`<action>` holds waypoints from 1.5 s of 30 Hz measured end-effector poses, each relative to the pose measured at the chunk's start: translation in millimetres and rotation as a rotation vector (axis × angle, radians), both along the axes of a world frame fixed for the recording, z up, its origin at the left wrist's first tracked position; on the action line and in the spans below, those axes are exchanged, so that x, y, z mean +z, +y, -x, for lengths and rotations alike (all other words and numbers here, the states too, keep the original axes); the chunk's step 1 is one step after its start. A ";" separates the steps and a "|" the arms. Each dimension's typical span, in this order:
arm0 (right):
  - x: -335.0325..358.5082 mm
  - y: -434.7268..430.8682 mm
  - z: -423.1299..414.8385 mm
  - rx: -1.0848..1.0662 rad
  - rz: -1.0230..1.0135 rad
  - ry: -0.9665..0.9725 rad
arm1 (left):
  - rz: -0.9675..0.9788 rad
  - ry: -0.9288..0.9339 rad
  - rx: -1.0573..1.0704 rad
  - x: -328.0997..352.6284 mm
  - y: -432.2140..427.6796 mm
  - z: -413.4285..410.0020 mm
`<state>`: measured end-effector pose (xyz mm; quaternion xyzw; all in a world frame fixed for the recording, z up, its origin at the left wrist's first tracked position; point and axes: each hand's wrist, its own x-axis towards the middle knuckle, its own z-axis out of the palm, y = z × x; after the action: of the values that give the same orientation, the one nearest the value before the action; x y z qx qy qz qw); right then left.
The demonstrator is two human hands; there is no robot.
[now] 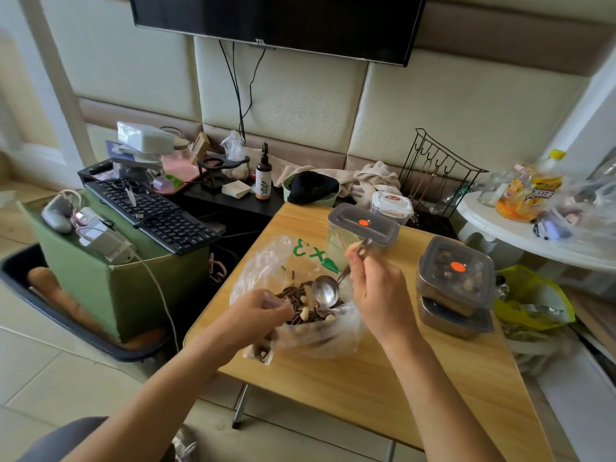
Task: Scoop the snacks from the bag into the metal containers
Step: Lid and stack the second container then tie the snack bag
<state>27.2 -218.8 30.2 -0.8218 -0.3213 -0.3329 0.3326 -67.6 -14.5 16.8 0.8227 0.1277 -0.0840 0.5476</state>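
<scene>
Head view: a steel spoon (325,293) poised over snacks (295,293) in a limp clear bag (266,258) on the wooden desk (350,378).

The left hand (263,308) pinches the thin, crinkly bag rim, probably the best hold since the film would sag shut. The right hand (373,288) grips the rigid, smooth spoon handle. The striped seeds and pale nuts look light, hard and prone to roll. The boxy metal containers (455,278) stand nearby with their lids on.

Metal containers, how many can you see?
3: far container behind the bag at the table's back edge; upper container stacked on lower container at the right edge. More may be hidden.
</scene>
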 end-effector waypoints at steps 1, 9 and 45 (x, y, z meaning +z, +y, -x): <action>-0.4 2.8 2.3 0.021 0.021 -0.002 | 0.018 0.043 -0.012 3.0 1.5 2.7; 1.1 7.9 8.4 0.045 0.040 -0.033 | 0.151 0.369 -0.163 10.0 -2.6 10.9; -1.6 -32.0 -28.1 -0.416 -0.533 0.675 | -0.238 -0.344 0.229 -5.3 -16.5 -55.6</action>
<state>55.2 -250.8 28.5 -0.8170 0.0728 -0.1775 0.5438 -11.9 -31.0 11.5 0.8638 0.1340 0.1357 0.4664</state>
